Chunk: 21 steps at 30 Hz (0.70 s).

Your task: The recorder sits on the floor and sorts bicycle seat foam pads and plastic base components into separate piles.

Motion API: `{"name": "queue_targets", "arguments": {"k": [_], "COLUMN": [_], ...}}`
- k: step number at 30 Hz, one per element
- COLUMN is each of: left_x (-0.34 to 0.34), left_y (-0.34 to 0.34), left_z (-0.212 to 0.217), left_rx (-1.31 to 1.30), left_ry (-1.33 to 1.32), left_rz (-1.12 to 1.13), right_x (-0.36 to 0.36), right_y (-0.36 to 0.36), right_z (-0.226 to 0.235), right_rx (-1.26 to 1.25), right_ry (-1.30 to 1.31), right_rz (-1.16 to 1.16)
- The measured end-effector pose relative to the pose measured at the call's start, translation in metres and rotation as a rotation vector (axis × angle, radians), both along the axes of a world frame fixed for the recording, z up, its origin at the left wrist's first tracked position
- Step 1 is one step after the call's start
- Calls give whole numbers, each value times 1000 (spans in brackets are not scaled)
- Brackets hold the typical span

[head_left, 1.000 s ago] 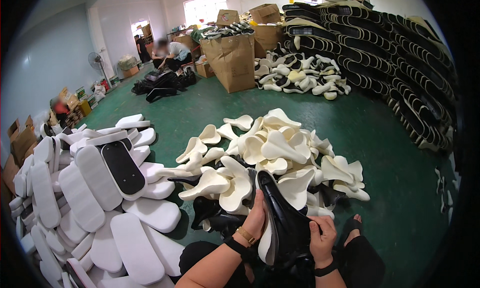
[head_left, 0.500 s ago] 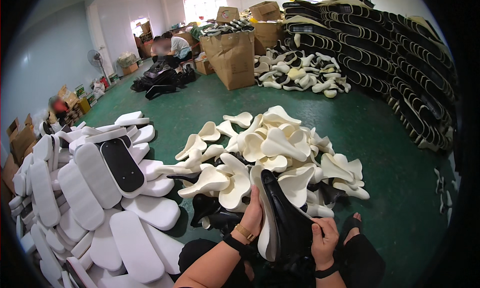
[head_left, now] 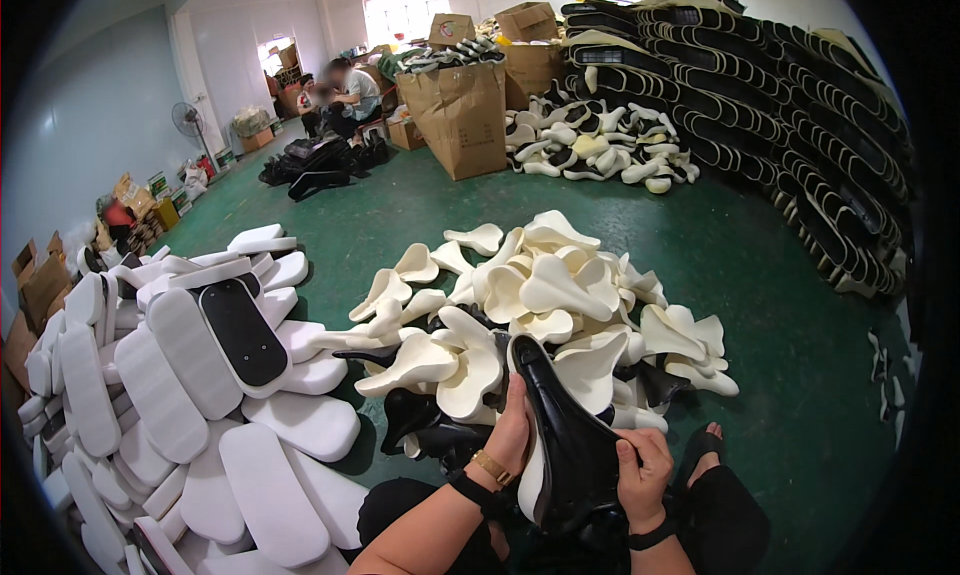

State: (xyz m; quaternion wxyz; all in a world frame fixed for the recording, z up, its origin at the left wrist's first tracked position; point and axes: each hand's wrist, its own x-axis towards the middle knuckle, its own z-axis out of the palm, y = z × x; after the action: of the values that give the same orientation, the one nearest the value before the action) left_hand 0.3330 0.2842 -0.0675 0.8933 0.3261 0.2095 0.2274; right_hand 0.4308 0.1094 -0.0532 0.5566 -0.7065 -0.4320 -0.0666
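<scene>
Between my hands is a black bicycle saddle shell point(head_left: 575, 455), nose pointing away, lying against a cream foam saddle pad point(head_left: 531, 487). The pad shows only as a strip along the shell's left side. My left hand point(head_left: 510, 430) is closed round the left side of the pad, thumb upward. My right hand point(head_left: 645, 472) pinches the shell's right edge, fingers curled. Just beyond them is a heap of cream foam saddle pads point(head_left: 560, 287), with other black saddle shells point(head_left: 410, 415) among and in front of it.
A heap of long white foam pads point(head_left: 275, 495) rises at my left. Stacked black panels with pale rims point(head_left: 740, 105) line the right wall. Farther back stand a tall cardboard box point(head_left: 455, 120), a pile of white and black pieces point(head_left: 600, 145), and people point(head_left: 355, 95) seated beside black items.
The shell has turned and come down onto the foam pad, covering most of it. My right hand has shifted slightly left. In the background, the seated people have changed posture.
</scene>
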Motion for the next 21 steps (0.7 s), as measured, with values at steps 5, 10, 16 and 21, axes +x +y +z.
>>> {"name": "queue_targets", "arguments": {"k": [5, 10, 16, 21], "left_x": [-1, 5, 2, 3], "left_y": [1, -1, 3, 4], "left_z": [-10, -2, -11, -17], "left_rx": [-27, 196, 180, 98], "left_ry": [-42, 39, 42, 37], "left_rz": [-29, 154, 118, 151], "right_x": [-3, 4, 10, 3], "right_y": [5, 14, 22, 25], "right_z": [1, 2, -5, -12], "right_rx": [5, 0, -15, -6], "right_ry": [-16, -93, -184, -141], "right_rz": [-21, -42, -32, -64]}}
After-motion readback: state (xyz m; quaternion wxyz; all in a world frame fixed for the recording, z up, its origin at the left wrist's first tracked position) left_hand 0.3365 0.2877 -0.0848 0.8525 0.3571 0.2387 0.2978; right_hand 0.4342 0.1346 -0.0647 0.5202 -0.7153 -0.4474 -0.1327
